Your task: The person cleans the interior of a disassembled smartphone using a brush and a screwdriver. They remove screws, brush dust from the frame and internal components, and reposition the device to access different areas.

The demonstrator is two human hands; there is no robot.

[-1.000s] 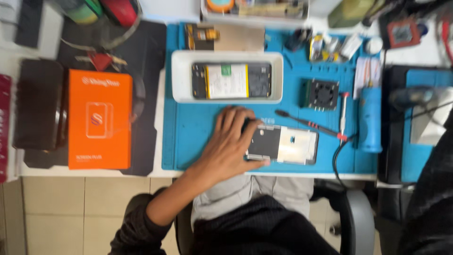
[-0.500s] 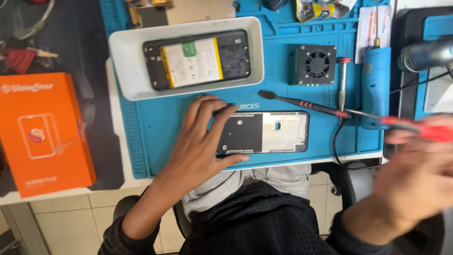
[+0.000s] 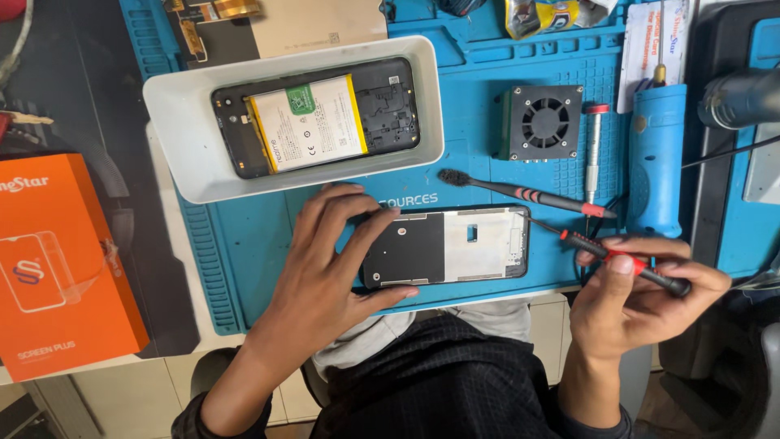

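A phone middle frame (image 3: pixel 455 246), part black and part silver, lies flat on the blue work mat (image 3: pixel 479 154) near the table's front edge. My left hand (image 3: pixel 329 264) grips its left end, thumb below and fingers on top. My right hand (image 3: pixel 638 297) holds a red-and-black screwdriver (image 3: pixel 621 260) to the right of the frame, its thin tip pointing at the frame's upper right corner. A white tray (image 3: pixel 183 138) behind holds an opened phone (image 3: pixel 317 118) with its battery showing.
On the mat lie a black brush with a red-banded handle (image 3: pixel 520 193), a small square fan (image 3: pixel 543 123), another screwdriver (image 3: pixel 593 154) and a blue tool (image 3: pixel 655 158). An orange box (image 3: pixel 57 268) stands at the left on a dark mat. My dark clothing fills the bottom.
The view has closed in on the mat. My right hand has come in from the right edge and now holds the screwdriver steady by the frame. My left hand stays on the frame.
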